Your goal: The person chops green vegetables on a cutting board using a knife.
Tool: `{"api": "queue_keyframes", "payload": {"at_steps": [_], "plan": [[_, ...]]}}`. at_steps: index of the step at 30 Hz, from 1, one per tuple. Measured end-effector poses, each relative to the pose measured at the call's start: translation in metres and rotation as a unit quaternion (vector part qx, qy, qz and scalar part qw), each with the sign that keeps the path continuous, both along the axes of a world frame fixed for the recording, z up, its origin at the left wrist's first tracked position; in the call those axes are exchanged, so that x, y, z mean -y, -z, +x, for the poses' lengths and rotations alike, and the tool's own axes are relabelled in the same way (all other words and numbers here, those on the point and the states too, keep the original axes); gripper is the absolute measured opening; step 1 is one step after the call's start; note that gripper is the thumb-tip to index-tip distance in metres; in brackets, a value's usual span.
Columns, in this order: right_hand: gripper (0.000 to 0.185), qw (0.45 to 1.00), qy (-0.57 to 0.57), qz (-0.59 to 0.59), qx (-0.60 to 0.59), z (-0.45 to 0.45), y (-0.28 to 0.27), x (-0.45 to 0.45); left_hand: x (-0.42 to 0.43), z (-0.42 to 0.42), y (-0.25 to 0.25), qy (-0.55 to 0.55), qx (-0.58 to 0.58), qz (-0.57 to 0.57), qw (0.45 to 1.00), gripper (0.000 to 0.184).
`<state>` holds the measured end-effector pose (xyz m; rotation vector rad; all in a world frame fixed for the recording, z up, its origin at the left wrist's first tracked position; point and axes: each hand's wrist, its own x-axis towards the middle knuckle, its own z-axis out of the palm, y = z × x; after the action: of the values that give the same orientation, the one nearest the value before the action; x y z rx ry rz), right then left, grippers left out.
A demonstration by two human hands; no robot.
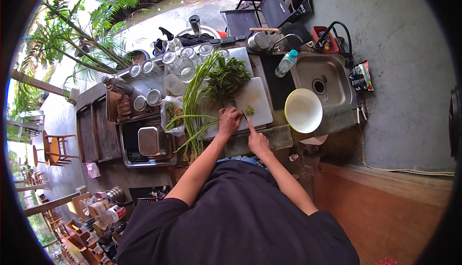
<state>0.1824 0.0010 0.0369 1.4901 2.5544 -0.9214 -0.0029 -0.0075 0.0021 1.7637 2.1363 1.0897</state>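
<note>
My left hand (pixel 230 119) is closed, its fingers curled over the ends of long green stalks (pixel 192 92) on the white cutting board (pixel 260 94). In my right hand (pixel 259 143) is a knife (pixel 246 118), its forefinger stretched along it and the blade beside my left fingertips. A small pile of chopped green pieces (pixel 250 110) lies on the board just past the blade. Behind my left hand sits a bunch of leafy greens (pixel 228 78). The stalks hang over the counter's front edge, near a clear plastic bag (pixel 172 115).
To the right stands a white bowl with a yellow-green rim (pixel 303 111), in front of the sink (pixel 337 82). A water bottle (pixel 287 63) is by the sink. Several glasses (pixel 184 68) stand at the back left. A metal tray (pixel 147 142) holds a square steel container.
</note>
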Motion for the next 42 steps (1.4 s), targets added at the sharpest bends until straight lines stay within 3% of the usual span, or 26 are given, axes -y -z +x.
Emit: {"api": "queue_keyframes", "payload": {"at_steps": [5, 42], "plan": [[0.077, 1.000, -0.001, 0.015, -0.013, -0.003, 0.016, -0.006, 0.000, -0.001, 0.001, 0.003, 0.005, 0.007, 1.000, 0.003], [0.079, 1.000, -0.015, 0.002, -0.028, 0.021, -0.005, 0.002, 0.005, -0.003, -0.002, 0.026, -0.013, 0.018, 0.999, 0.007]]}}
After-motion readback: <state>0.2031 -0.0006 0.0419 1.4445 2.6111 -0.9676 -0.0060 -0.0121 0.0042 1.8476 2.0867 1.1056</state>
